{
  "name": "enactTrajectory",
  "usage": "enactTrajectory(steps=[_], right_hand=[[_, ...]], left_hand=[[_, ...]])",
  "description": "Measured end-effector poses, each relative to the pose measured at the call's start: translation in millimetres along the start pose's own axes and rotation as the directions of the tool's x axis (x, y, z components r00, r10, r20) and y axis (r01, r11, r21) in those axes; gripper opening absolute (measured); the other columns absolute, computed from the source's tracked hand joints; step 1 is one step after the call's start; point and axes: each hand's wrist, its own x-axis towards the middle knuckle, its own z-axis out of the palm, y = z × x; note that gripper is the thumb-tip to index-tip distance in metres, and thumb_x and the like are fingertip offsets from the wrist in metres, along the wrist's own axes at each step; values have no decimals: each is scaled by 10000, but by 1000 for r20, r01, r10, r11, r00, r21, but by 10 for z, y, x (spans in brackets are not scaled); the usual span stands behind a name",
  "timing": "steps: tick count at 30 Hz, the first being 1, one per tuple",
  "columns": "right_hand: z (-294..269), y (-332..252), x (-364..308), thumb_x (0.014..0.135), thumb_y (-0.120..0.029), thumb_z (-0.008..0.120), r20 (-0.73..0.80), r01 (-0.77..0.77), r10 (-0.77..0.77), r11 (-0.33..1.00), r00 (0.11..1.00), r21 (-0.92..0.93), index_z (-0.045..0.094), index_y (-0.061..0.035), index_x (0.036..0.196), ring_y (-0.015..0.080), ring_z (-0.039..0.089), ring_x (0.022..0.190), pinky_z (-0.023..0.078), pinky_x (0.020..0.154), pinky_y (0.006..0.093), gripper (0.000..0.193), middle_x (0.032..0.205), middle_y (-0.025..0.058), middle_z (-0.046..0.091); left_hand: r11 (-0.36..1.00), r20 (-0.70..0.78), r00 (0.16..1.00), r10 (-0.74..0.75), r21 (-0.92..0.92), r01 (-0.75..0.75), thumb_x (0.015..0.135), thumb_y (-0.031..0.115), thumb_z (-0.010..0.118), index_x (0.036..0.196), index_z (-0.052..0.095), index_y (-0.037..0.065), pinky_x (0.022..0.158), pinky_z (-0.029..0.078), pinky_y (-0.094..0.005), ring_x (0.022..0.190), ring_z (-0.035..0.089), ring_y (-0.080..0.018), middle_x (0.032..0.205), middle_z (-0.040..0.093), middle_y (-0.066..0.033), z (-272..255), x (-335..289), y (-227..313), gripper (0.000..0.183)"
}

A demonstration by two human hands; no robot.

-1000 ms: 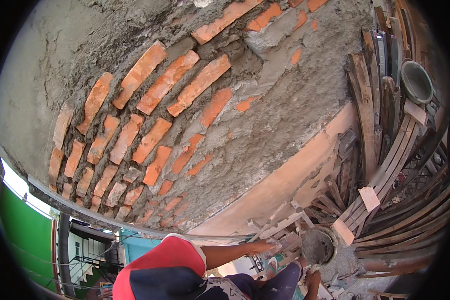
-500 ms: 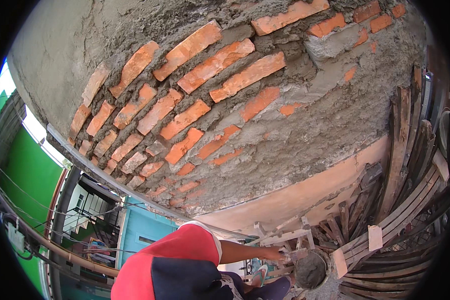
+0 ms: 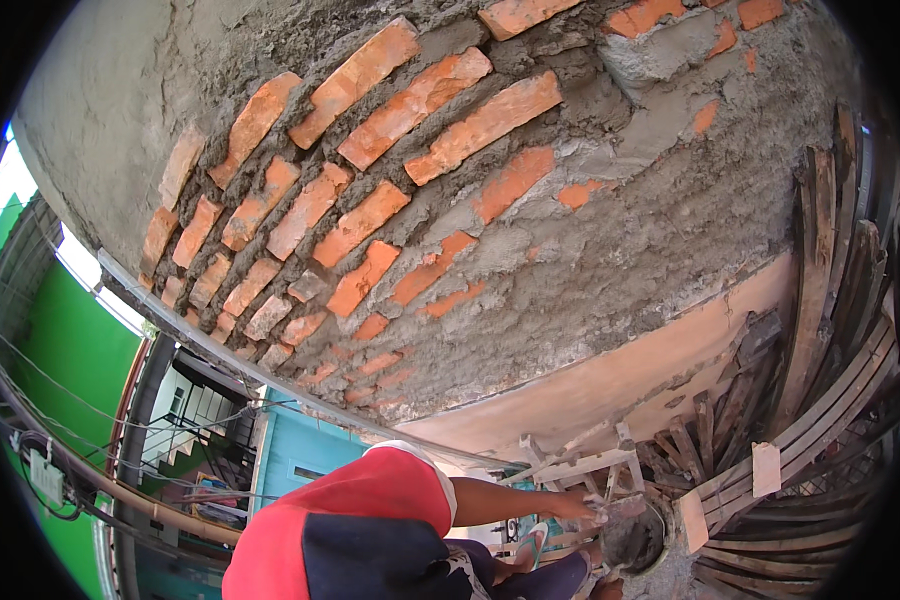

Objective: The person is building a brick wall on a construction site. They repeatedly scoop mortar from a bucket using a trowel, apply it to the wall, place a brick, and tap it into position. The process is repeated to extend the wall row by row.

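My left arm reaches out of a red sleeve with a white edge toward a round bucket [image 3: 662, 530] of wet grey mortar [image 3: 632, 542]. At the bucket's rim, my left hand [image 3: 576, 506] is closed around a small greyish-pink piece that I cannot make out. That piece overlaps the near left part of the mortar. My right hand does not show. Above, a wall of orange bricks [image 3: 448, 108] set in rough grey mortar fills much of the view, with several bricks standing out from its face.
Beside the bucket stands a small wooden frame [image 3: 582, 468]. Weathered planks [image 3: 815, 250] lean and lie stacked at the right. Along the wall's foot runs a smooth pinkish band [image 3: 590, 375]. A green building [image 3: 75, 345], cables and a turquoise wall [image 3: 310, 455] are at the left.
My left hand has moved right, and the piece in it now covers more of the bucket's edge. The whole view has shifted a little, with the brick wall higher.
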Motion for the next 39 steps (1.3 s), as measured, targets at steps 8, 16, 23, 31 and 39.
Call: enactTrajectory(steps=[8, 16, 23, 31, 39], right_hand=[[-542, -192, -517, 1005, -473, 563, -60, 30, -33, 998, 998, -50, 491, 47, 1422, 423, 652, 1040, 533, 869, 535, 671, 1166, 285, 647], [-1499, -654, -839, 1033, -370, 571, -72, -86, 124, 918, 990, 386, 392, 74, 1521, 472, 476, 1368, 377, 1161, 540, 684, 1513, 318, 451], [-1932, -1113, -138, 1010, -357, 617, 232, -156, 442, -202, 867, 967, 548, -61, 1424, 220, 577, 1118, 549, 840, 386, 513, 1222, 111, 628], [-1907, -1272, -76, 1009, -183, 609, 201, -71, 361, -342, 911, 937, 491, -94, 1451, 158, 659, 875, 549, 633, 301, 466, 1145, 48, 657], [-1564, -1282, -9, 1008, -213, 671, -26, -15, 591, 64, 806, 998, 548, -29, 1302, 174, 641, 949, 540, 746, 336, 368, 1104, 86, 645]], left_hand=[[897, 123, 973, -194, -379, 227, 907, 627, 686, 1650, 205, 158, 1189, 375, -539, 1537, 275, -338, 1702, 188, -157, -51, 391, -124, 1002], [740, 428, 885, -186, -531, 412, 873, 574, 757, 1628, 262, 152, 1178, 370, -564, 1488, 372, -338, 1668, 285, -136, 108, 708, -246, 996], [785, 626, 771, -118, -417, 459, 911, 555, 718, 1554, 427, 161, 1126, 414, -582, 1392, 497, -333, 1531, 503, -138, 119, 503, -289, 809], [849, 470, 869, -155, -387, 361, 954, 479, 710, 1573, 376, 91, 1134, 420, -590, 1410, 479, -318, 1544, 473, -149, -99, 467, -227, 803], [825, -81, 995, -60, -566, 4, 897, 125, 793, 1361, 522, 41, 796, 637, -456, 1109, 678, -278, 1267, 643, -113, 307, 496, -565, 544]])
